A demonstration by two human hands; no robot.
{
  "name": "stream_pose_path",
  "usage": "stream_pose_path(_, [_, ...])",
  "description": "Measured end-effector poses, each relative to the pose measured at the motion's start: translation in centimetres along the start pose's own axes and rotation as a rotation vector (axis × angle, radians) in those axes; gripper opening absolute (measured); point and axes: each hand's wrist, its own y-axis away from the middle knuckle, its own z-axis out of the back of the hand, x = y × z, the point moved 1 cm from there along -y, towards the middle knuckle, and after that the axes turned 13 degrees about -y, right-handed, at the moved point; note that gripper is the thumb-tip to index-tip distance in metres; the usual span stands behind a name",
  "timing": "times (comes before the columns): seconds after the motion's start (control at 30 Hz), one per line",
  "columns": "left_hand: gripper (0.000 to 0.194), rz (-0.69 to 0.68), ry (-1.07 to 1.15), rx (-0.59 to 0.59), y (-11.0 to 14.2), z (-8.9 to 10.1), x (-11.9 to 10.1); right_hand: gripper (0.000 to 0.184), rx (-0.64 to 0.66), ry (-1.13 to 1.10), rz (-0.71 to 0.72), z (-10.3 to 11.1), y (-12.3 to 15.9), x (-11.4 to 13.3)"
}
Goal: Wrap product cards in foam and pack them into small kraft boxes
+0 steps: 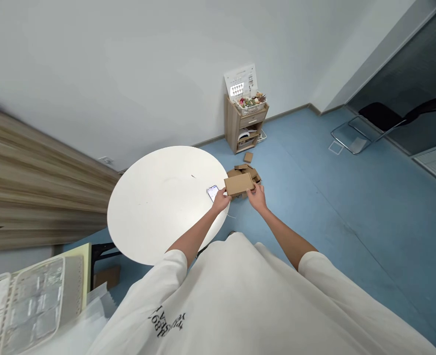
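A flat brown cardboard box (pixel 239 184) is held between both my hands, out in front of my body. My left hand (pixel 221 200) grips its left near corner, fingers closed on the edge. On the opposite side, my right hand (pixel 257 197) is closed around the right near corner. The box looks shut. Below and behind it lies a pile of brown cardboard boxes (pixel 253 172) on the floor, partly hidden by the held one. Just left of my left hand, a smartphone (pixel 212 192) with a lit screen rests at the edge of the round white table (pixel 159 207).
A small wooden cabinet (pixel 233 125) stands by the wall, with a basket of flowers (pixel 250 102) on top. One small box (pixel 248 157) lies on the blue floor. A black chair (pixel 381 116) is at far right. Clear plastic organisers (pixel 36 301) sit at lower left.
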Motion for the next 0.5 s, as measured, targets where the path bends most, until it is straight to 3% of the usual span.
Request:
stream_pose_path(0.1, [0.052,0.063,-0.068,-0.031,-2.6,-1.0,-2.1,0.088,0.029,0.003,-0.007,2.4,-2.3,0.0])
stream_pose_path(0.2, [0.048,0.079,-0.102,-0.011,-4.1,-1.6,-2.9,0.082,0.069,-0.007,-0.072,3.7,-3.4,-0.3])
stream_pose_path(0.5, [0.071,0.165,-0.14,0.027,-3.4,-2.9,0.7,0.053,0.133,-0.002,-0.18,3.4,-1.9,-2.8])
